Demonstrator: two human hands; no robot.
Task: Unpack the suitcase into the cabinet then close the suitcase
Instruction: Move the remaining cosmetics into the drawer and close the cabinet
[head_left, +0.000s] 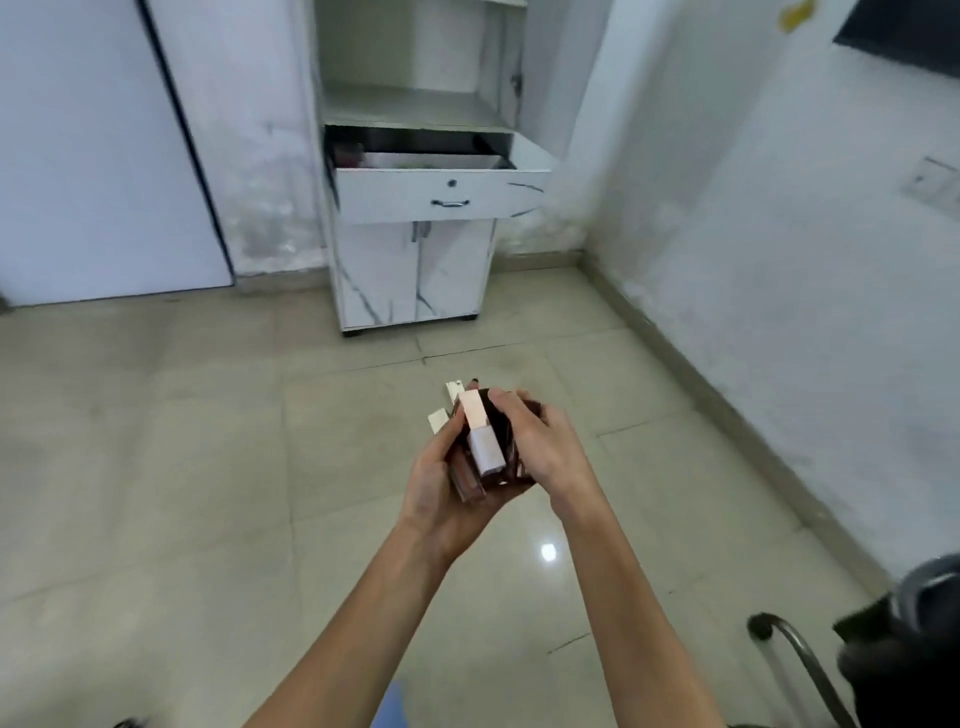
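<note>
out over the tiled floor (208, 441), well short of the white cabinet (415, 270), both hands carry a bundle of small tubes (483, 441) with pale caps and brownish bodies. the left hand (441, 499) cups the bundle from below, and the right hand (545, 447) lies over its top and side, its fingers (506, 402) curled round the tubes, so both hands are closed on the load with nothing else in them. the cabinet's drawer (436, 195) stands pulled out, with something too blurred to name lying inside, and an open shelf (410, 111) sits just above it. the suitcase is not in view. the step in hand looks to be the carry to the drawer. to do it well, hold the two-handed clamp firm and level, since a few caps stick out at the far end and could slide free. bring the bundle low over the drawer's front edge before parting the hands, and set the tubes down inside rather than dropping them.
</note>
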